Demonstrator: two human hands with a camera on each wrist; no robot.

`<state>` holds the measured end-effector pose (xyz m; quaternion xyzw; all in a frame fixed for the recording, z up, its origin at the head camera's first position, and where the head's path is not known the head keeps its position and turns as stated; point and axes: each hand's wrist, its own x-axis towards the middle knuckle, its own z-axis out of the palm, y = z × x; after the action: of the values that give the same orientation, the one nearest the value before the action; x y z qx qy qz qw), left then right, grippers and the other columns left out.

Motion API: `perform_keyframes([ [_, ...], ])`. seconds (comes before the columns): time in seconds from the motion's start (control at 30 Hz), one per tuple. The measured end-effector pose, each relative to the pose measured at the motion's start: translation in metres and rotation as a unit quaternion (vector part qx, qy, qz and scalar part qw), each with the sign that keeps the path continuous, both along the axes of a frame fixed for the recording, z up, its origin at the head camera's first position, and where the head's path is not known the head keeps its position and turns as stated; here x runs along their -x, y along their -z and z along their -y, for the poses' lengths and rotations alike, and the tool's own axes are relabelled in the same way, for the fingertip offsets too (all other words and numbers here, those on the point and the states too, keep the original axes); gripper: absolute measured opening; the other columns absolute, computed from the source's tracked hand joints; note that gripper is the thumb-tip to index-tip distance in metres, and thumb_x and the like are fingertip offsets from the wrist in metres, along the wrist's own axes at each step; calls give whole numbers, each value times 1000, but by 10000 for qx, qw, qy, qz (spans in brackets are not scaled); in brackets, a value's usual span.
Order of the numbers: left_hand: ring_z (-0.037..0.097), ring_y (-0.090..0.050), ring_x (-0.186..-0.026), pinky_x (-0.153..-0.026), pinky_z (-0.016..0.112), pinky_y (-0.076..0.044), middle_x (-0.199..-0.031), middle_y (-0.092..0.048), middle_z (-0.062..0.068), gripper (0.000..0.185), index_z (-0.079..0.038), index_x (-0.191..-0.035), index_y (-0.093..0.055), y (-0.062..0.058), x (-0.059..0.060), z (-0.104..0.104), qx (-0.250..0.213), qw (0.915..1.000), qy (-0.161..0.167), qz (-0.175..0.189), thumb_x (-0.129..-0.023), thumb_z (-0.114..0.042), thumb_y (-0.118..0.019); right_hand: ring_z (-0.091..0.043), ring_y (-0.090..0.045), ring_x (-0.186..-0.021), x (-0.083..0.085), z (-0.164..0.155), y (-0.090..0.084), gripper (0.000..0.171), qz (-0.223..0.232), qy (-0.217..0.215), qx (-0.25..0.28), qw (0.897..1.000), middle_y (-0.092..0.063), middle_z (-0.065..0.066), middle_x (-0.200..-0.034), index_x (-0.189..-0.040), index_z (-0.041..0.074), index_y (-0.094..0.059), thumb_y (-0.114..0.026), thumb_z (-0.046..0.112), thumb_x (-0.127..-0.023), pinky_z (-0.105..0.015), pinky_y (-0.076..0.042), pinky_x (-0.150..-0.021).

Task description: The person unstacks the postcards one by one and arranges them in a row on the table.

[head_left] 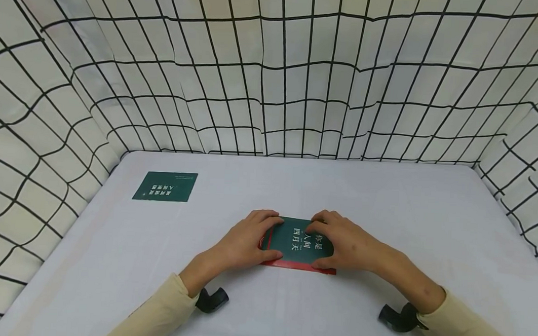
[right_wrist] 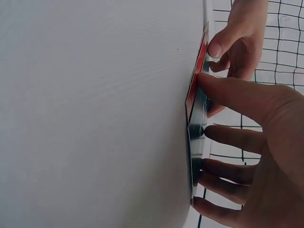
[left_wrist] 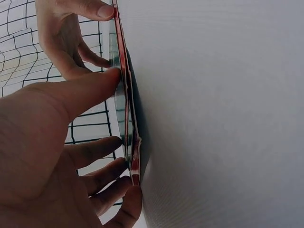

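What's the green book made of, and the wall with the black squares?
The book looks like paper with a smooth, matte card cover: thin, flat, printed white letters, red edge beneath. The wall seems to be cloth: it sags and wrinkles, bending its black lines.

We see a dark green booklet point(head_left: 298, 241) with white characters on its cover, lying flat on a red one point(head_left: 300, 265), near the table's point(head_left: 386, 204) front edge, well apart from another green booklet point(head_left: 165, 186).

The dark green booklet point(head_left: 298, 240) cover reads "你是人间四月天" in white characters. A second green booklet point(head_left: 165, 186), far left, carries white characters seemingly upside down, too small to read.
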<state>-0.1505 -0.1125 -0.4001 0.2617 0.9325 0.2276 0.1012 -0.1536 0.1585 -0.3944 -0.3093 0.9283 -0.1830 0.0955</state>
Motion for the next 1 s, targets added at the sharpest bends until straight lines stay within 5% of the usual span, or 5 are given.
perform_keyframes([
  [0.33, 31, -41, -148, -118, 53, -44, -159, -45, 11, 85, -11, -153, -50, 1, -1, -1, 142, 9997, 180, -103, -84, -47, -85, -26, -57, -126, -1, -2, 1, 59, -115, -70, -72, 9999, -56, -5, -144, -134, 22, -66, -87, 40, -82, -46, -56, -104],
  [1.0, 27, -52, -132, -110, 45, -52, -148, -50, 8, 90, -10, -151, -50, -4, -4, -6, 99, 9989, -72, -442, -78, -43, -92, -23, -56, -125, -1, -1, 0, 66, -496, -126, 1, 9987, -58, -4, -138, -136, 21, -65, -91, 40, -78, -47, -53, -105],
])
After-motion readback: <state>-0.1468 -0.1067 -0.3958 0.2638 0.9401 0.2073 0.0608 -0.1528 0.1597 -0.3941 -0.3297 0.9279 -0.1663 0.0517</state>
